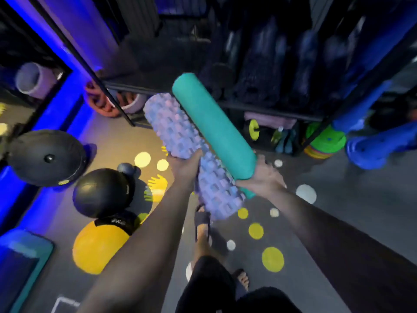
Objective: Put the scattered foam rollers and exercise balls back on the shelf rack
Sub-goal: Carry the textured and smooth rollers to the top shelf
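A knobbly lilac foam roller (180, 152) and a smooth teal foam roller (214, 129) are held side by side, angled toward the dark shelf rack (259, 105) beyond. The left hand (185, 166) grips the lilac one mid-length; the right hand (262, 177) clasps the teal one's near end. Black exercise balls (103, 190) sit on the floor at left.

A gym's equipment corner, as I see it through the head camera: a black shelf rack (266, 108) packed with rolled mats (259, 71); a black ball (102, 193) and a yellow ball (97, 247) on the grey floor (349, 222). Yellow floor dots (273, 259) and a handprint marker (158, 184) underfoot; stacked coloured cones (325, 142) by the rack; a knobbed purple foam roller (171, 127) and a teal foam roller (214, 127) in front; blue strip lighting (52, 118) at left.
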The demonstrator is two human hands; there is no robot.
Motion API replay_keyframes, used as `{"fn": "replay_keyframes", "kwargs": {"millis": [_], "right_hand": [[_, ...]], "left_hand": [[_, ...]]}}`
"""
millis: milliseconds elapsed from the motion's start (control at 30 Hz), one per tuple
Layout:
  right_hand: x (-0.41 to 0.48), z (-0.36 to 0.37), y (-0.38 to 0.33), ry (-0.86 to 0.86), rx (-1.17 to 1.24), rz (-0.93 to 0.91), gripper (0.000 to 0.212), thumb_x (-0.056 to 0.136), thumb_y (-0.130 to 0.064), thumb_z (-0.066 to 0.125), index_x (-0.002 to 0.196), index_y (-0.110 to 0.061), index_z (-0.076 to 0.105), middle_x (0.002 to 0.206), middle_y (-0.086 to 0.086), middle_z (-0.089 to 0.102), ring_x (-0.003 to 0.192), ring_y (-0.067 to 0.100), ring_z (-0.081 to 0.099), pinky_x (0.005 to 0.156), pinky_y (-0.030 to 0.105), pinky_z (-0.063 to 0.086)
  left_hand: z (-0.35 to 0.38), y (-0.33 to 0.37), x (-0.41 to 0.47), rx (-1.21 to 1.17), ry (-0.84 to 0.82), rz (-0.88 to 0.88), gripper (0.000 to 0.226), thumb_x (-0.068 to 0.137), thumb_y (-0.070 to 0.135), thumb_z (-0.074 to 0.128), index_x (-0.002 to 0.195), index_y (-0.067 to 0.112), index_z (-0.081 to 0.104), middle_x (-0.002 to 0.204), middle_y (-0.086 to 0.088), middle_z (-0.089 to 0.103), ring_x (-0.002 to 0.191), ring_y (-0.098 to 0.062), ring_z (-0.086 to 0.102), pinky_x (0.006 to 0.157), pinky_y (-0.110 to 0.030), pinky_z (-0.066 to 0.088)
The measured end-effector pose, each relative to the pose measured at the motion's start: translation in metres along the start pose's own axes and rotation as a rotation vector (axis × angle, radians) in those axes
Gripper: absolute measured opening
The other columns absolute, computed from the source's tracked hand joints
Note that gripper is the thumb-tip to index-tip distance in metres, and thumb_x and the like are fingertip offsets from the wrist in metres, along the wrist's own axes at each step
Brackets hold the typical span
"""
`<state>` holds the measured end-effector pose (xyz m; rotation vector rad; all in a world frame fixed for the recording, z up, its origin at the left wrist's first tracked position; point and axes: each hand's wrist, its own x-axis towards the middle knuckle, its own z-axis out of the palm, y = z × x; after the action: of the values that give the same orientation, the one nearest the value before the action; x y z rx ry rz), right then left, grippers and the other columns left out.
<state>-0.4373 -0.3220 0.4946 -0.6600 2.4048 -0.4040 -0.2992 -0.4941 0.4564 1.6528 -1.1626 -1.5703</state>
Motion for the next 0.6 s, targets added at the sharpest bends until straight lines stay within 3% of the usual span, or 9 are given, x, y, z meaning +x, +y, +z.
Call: {"fn": "replay_keyframes", "kwargs": {"millis": [200,267,333,400,533,600], "right_hand": [[-0.037,-0.102,-0.064,0.122,0.032,-0.197,0.106,0.055,-0.067,0.076,0.143,-0.033,0.027,0.129,0.006,0.062,0.118,0.031,0.062,0.093,0.039,0.052],[-0.042,-0.132,-0.079,0.204,0.069,-0.257,0.107,0.053,-0.068,0.076,0.142,-0.034,0.028,0.127,0.006,0.062,0.117,0.031,0.061,0.091,0.039,0.052],[-0.044,-0.162,-0.092,0.278,0.109,-0.298,0.108,0.050,-0.070,0.075,0.141,-0.036,0.029,0.127,0.005,0.060,0.116,0.031,0.060,0.091,0.041,0.052],[-0.042,-0.194,-0.102,0.332,0.139,-0.313,0.111,0.048,-0.071,0.075,0.143,-0.036,0.030,0.128,0.004,0.059,0.118,0.031,0.059,0.094,0.042,0.052],[-0.026,-0.249,-0.112,0.428,0.162,-0.280,0.116,0.044,-0.075,0.074,0.144,-0.033,0.033,0.131,0.005,0.059,0.120,0.031,0.059,0.097,0.042,0.051],[-0.012,-0.271,-0.115,0.457,0.189,-0.251,0.111,0.048,-0.073,0.076,0.143,-0.033,0.036,0.131,0.004,0.060,0.119,0.030,0.060,0.096,0.040,0.051]], "left_hand": [[-0.020,0.134,-0.053,-0.080,-0.001,0.159,0.089,0.065,0.034,0.088,0.132,0.019,0.033,0.128,-0.023,0.064,0.112,-0.042,0.066,0.089,-0.059,0.055],[-0.015,0.173,-0.063,-0.116,-0.026,0.217,0.090,0.063,0.036,0.088,0.132,0.022,0.031,0.131,-0.026,0.063,0.103,-0.040,0.067,0.087,-0.065,0.053],[-0.006,0.211,-0.072,-0.146,-0.022,0.293,0.092,0.067,0.031,0.088,0.139,0.018,0.032,0.128,-0.018,0.063,0.099,-0.025,0.061,0.093,-0.055,0.053],[0.009,0.242,-0.074,-0.199,-0.043,0.338,0.097,0.063,0.032,0.087,0.142,0.016,0.033,0.121,-0.006,0.061,0.103,-0.022,0.061,0.099,-0.045,0.054],[0.045,0.296,-0.071,-0.236,-0.186,0.330,0.094,0.069,0.030,0.087,0.144,0.018,0.032,0.110,0.005,0.060,0.105,-0.022,0.063,0.097,-0.043,0.055],[0.068,0.318,-0.061,-0.269,-0.259,0.299,0.099,0.058,0.035,0.090,0.142,0.022,0.041,0.116,0.002,0.066,0.105,-0.021,0.067,0.096,-0.045,0.057]]}}
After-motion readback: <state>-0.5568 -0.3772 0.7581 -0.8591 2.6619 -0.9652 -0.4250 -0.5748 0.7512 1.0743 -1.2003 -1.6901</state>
